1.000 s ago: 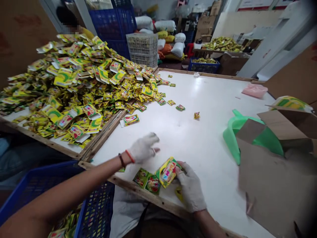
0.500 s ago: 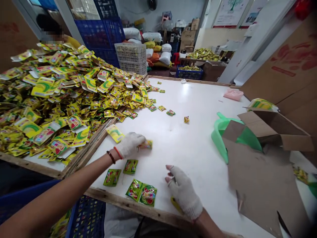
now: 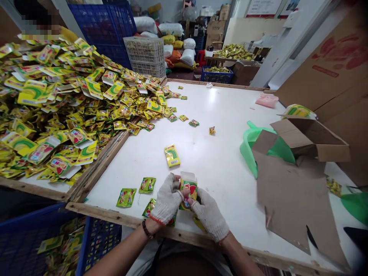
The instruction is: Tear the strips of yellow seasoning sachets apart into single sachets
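Note:
In front of me, near the table's front edge, both gloved hands hold a small printed box [image 3: 189, 186], its pale flap standing up at the far end. My left hand [image 3: 167, 201] is closed around its left side, thumb on the face. On the opposite side my right hand [image 3: 211, 215] grips it with thumb and fingers. A yellow box [image 3: 172, 156] lies just beyond them. Green sachets [image 3: 126, 197] rest left of my left hand; some are partly hidden beneath it. Something yellow [image 3: 199, 223] shows beside my right hand, mostly covered.
A large heap of yellow boxes and sachets [image 3: 86, 96] fills the left tray. Wooden strips [image 3: 115, 218] edge the white table [image 3: 218, 161]. Rightward are a green scoop-like plastic piece [image 3: 248, 151], flattened cardboard [image 3: 290, 199] and an open carton [image 3: 319, 134]. Blue crates [image 3: 34, 230] stand below left.
My left hand has come back toward me and right, meeting my right hand; both now grip the flapped box. My right hand was open before. A yellow box now lies farther right on the table.

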The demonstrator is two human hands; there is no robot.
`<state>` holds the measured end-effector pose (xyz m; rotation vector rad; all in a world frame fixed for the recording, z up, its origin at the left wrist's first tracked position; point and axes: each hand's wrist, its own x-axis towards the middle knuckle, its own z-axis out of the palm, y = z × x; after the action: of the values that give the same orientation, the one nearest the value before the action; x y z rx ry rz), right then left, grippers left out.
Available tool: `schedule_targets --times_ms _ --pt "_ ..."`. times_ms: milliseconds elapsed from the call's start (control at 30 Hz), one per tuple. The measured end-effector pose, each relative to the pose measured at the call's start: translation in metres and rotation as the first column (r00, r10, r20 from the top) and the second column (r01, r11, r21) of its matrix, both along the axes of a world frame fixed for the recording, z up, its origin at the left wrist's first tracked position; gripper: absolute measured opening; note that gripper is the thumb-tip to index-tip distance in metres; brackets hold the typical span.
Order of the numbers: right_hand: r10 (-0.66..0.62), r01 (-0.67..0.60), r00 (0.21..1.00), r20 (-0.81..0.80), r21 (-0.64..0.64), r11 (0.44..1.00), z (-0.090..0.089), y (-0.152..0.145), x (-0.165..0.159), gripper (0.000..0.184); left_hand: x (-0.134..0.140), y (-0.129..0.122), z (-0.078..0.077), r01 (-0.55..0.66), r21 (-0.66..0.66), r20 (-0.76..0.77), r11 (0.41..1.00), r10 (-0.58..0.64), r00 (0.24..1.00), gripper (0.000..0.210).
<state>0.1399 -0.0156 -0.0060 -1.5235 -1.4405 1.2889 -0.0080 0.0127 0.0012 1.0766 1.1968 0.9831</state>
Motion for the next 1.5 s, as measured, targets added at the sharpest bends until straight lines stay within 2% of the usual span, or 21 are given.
schedule_targets --times_ms 67,200,300,367,500,633,733,800,867,933,1000,1133,1233,1333,1500 --pt "-0.025 0.022 0.996 -0.087 -0.035 0.999 -0.005 -0.009 0.002 0.022 0.005 -0.011 -0.003 0.016 -0.047 0.099 0.999 -0.012 0.995 0.035" --pt "-0.178 0.167 0.937 -0.3 -0.064 0.984 -0.013 -0.02 0.007 0.039 0.006 -0.024 -0.007 0.075 -0.109 0.199 0.991 -0.053 0.979 0.035" --pt "-0.173 0.17 0.929 -0.327 -0.04 0.985 -0.018 -0.024 0.009 0.035 0.001 -0.029 -0.01 0.139 -0.111 0.205 0.984 -0.114 0.972 0.036" --pt "-0.157 0.148 0.931 -0.33 -0.052 0.988 -0.021 -0.026 0.011 0.034 -0.003 -0.031 -0.01 0.186 -0.086 0.146 0.979 -0.172 0.974 0.035" --pt "-0.062 0.06 0.98 -0.188 -0.014 0.998 -0.018 -0.027 0.017 0.031 -0.011 -0.032 -0.006 0.291 -0.032 -0.043 0.956 -0.293 0.955 0.024" --pt "0.013 -0.013 1.0 0.009 0.066 0.998 -0.009 -0.021 0.017 0.016 -0.013 -0.025 0.0 0.327 0.047 -0.165 0.944 -0.315 0.935 0.018" --pt "-0.036 0.038 0.998 -0.054 0.034 0.999 -0.006 -0.015 0.015 0.03 -0.013 -0.02 -0.003 0.296 0.02 -0.142 0.955 -0.291 0.946 0.02" --pt "-0.037 0.039 0.997 -0.07 0.029 0.999 -0.004 -0.013 0.014 0.04 -0.014 -0.018 -0.006 0.287 -0.019 -0.064 0.958 -0.288 0.956 0.032" --pt "0.013 -0.014 1.0 0.003 0.063 0.998 -0.001 -0.011 0.014 0.032 -0.015 -0.018 -0.005 0.303 -0.016 -0.099 0.953 -0.304 0.948 0.032" --pt "0.071 -0.078 0.995 0.068 0.096 0.992 0.004 -0.01 0.014 0.025 -0.016 -0.016 0.0 0.343 0.035 -0.238 0.939 -0.325 0.915 0.018" --pt "0.105 -0.112 0.991 0.081 0.096 0.989 0.009 -0.008 0.014 0.026 -0.015 -0.013 0.007 0.387 0.075 -0.343 0.919 -0.341 0.875 0.021" --pt "0.078 -0.088 0.99 0.121 0.081 0.993 0.017 -0.001 0.014 0.025 -0.014 0.0 0.014 0.437 0.022 -0.36 0.899 -0.401 0.843 0.022" --pt "0.11 -0.12 0.983 0.147 0.061 0.991 0.019 0.003 0.018 0.024 -0.017 0.006 0.016 0.463 0.002 -0.346 0.886 -0.434 0.832 0.024" --pt "0.189 -0.195 0.975 0.117 0.043 0.98 0.016 -0.002 0.024 0.026 -0.023 -0.001 0.014 0.517 0.101 -0.362 0.85 -0.453 0.815 0.03" --pt "0.25 -0.275 0.959 0.134 0.221 0.936 0.003 -0.017 0.03 0.031 -0.031 -0.017 0.011 0.597 0.317 -0.466 0.736 -0.428 0.775 0.023"
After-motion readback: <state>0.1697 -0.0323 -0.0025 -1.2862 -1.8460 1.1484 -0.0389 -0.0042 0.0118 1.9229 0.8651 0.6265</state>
